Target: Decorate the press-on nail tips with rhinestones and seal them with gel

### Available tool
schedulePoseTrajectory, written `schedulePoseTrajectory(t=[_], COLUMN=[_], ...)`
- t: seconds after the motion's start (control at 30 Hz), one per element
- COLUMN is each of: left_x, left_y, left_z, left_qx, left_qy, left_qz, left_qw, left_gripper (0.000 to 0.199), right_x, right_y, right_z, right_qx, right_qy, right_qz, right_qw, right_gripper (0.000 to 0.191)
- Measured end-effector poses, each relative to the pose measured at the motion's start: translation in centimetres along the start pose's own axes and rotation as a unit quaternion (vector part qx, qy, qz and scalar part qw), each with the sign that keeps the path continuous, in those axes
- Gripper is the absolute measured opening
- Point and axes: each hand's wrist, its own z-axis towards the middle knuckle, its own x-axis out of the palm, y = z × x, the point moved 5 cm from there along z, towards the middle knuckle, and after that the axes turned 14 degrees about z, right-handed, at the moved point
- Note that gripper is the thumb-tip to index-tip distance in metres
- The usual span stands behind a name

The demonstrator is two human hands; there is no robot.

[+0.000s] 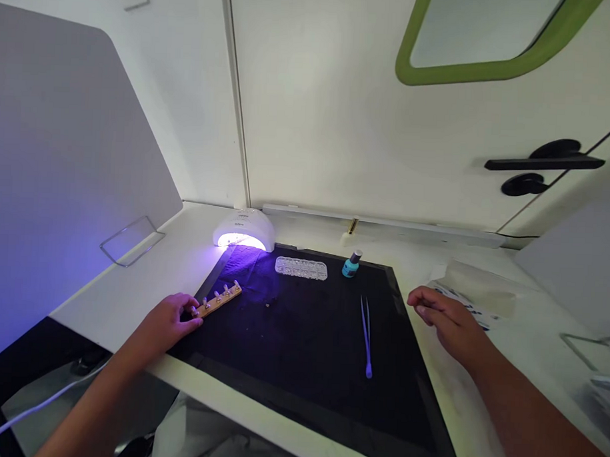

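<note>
At the mat's left edge, my left hand (174, 322) grips the near end of a wooden nail-tip display stand (217, 301), thumb on one side and fingers on the other. Several small pale nail tips stand upright along it. My right hand (444, 320) hovers or rests just past the mat's right edge, fingers loosely curled together, with nothing visible in them. Between the hands, tweezers (367, 340) lie on the black mat (300, 361). A clear compartment case (301, 268) and a turquoise bottle (351, 265) with a silver cap are farther back.
A white nail lamp (245, 226) glows violet at the back left. Behind the mat stands a small bottle with a gold cap (353, 226). Paper and plastic packets (475, 294) lie at right. A grey panel (72, 160) borders the left; a door with a black handle (542, 162) is behind.
</note>
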Motion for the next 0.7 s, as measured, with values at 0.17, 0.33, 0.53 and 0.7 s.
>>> schedulePoseTrajectory(t=[0.17,0.33,0.53,0.7], left_x=[-0.7,-2.0,-3.0,-1.1], left_y=[-0.5,-3.8,-12.6,-18.5], left_z=[-0.7,-0.9,0.8,3.2], left_qx=[0.01,0.069,0.23,0.355], left_qy=[0.002,0.005,0.043,0.085], left_qz=[0.007,0.005,0.009,0.032], left_qw=[1.0,0.998,0.972,0.93], left_gripper=[0.027,0.021,0.008,0.018], right_x=[0.4,1.3,1.6,1.2], right_y=[1.0,1.9,2.1,2.1], right_z=[-0.8,-1.0,-1.1,-1.1], right_qx=[-0.001,-0.002,0.005,0.017], right_qy=[0.005,0.015,0.002,-0.014], right_qz=[0.015,0.031,0.037,0.037], right_qw=[1.0,0.999,0.999,0.999], right_gripper=[0.015,0.012,0.014,0.014])
